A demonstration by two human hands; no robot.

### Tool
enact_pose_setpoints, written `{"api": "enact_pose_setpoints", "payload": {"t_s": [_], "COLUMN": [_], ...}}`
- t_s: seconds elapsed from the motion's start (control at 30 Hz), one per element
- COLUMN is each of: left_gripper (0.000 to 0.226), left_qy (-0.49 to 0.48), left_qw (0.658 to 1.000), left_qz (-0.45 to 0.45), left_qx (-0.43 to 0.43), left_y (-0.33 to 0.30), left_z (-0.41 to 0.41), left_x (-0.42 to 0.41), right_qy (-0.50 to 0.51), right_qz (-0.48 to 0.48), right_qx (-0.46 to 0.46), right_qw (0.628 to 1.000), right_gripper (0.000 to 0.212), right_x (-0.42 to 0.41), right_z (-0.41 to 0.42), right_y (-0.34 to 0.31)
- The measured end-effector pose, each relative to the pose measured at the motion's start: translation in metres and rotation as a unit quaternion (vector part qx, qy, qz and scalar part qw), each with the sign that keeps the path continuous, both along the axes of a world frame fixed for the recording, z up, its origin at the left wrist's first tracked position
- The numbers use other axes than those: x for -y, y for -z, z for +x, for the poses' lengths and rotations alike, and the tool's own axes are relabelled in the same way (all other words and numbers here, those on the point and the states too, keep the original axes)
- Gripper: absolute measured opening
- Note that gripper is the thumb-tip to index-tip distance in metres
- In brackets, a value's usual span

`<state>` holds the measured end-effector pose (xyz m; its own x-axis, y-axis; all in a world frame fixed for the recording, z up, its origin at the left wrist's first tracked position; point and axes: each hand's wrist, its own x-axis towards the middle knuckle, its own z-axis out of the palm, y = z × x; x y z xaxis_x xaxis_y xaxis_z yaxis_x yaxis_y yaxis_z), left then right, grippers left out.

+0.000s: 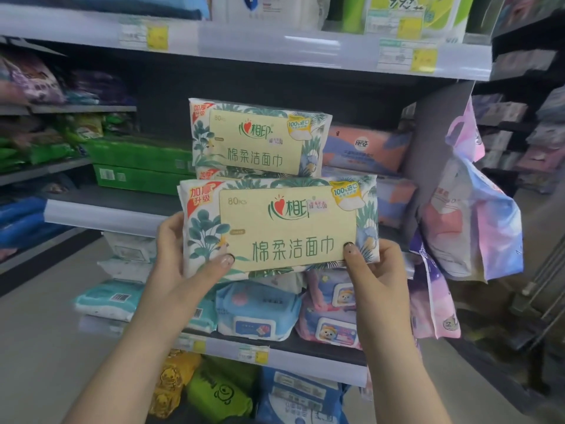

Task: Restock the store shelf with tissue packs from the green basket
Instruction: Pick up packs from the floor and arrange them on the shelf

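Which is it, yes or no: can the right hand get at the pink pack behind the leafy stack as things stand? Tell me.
Probably not yet. The right hand grips the held tissue pack with the left hand, so it is occupied, though the pink pack shows unblocked beside the stack.

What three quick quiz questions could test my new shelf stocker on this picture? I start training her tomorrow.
1. True or false: both hands grip the front tissue pack.
2. Which packs lie directly right of the stacked leaf-print pack on the shelf? A) green B) pink C) yellow
3. Fill in: the left hand holds the pack's lower ___ corner.

Key: 1 true, since the right hand grips too; 2 B, the pink packs; 3 left.
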<state>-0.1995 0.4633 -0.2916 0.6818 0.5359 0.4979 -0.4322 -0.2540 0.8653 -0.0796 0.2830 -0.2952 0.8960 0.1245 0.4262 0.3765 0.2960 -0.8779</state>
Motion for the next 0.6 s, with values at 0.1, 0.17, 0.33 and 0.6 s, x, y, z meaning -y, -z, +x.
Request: {"api": "enact_pose_setpoints", "payload": {"t_s": [0.1, 0.17, 0.33, 0.6], "left_gripper": [0.061, 0.059, 0.058, 0.089], "left_qy": [-0.012, -0.019, -0.020, 0.028], "left_qw": [0.999, 0.997, 0.995, 0.998], "left_qz": [0.027, 0.047, 0.034, -0.029], "left_qx": [0.029, 0.060, 0.093, 0.052], "left_y": [-0.019, -0.031, -0.040, -0.009], "left_z": [0.002, 0.002, 0.000, -0.003], "left_x": [-0.009, -0.015, -0.032, -0.059], "right_qy": [0.000, 0.003, -0.034, -0.050], "right_qz": [0.026, 0.029, 0.019, -0.028], "right_qx": [0.032, 0.064, 0.093, 0.051], "right_qw": [0.999, 0.998, 0.995, 0.997], "right_gripper": [0.020, 0.024, 0.030, 0.036], "right_x": [-0.007, -0.011, -0.026, -0.041], "right_z": [-0.004, -0.007, -0.010, -0.009], "right_y": [-0.017, -0.029, -0.037, -0.003]}}
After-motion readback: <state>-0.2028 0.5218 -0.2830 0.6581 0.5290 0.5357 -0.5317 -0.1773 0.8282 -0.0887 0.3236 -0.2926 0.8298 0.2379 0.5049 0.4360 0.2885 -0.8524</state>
